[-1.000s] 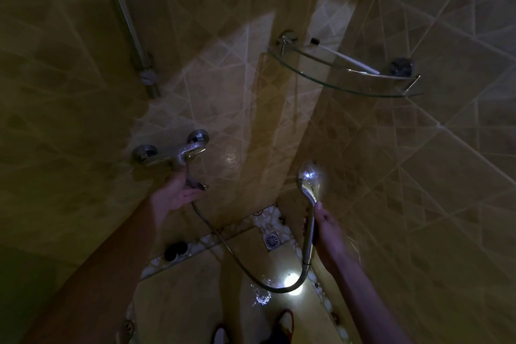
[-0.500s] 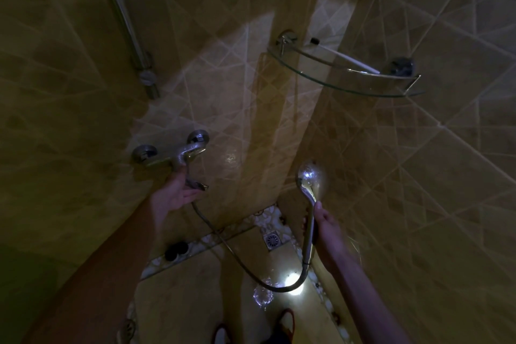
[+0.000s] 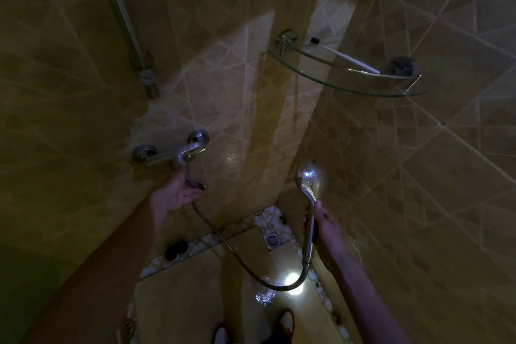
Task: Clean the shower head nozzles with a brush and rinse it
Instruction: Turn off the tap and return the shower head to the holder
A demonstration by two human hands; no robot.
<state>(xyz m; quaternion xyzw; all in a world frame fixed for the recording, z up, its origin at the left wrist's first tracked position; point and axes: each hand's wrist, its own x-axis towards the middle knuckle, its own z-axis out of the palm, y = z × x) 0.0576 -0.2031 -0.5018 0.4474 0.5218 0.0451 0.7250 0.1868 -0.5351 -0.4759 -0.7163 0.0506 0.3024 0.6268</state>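
Observation:
My right hand (image 3: 326,227) grips the handle of the chrome shower head (image 3: 308,176), which is held upright near the tiled corner with its round head on top. Its metal hose (image 3: 245,265) loops down and back up to the chrome wall mixer tap (image 3: 173,155). My left hand (image 3: 174,194) reaches up under the mixer with relaxed fingers, fingertips touching the underside of its lever. A white-handled brush (image 3: 349,60) lies on the glass corner shelf (image 3: 335,84) above. The light is dim.
A chrome riser rail (image 3: 125,25) runs up the left wall. On the floor are a square drain (image 3: 272,240), a dark round object (image 3: 176,250) by the wall, and a wet bright patch (image 3: 290,279). My feet (image 3: 284,321) show at the bottom edge.

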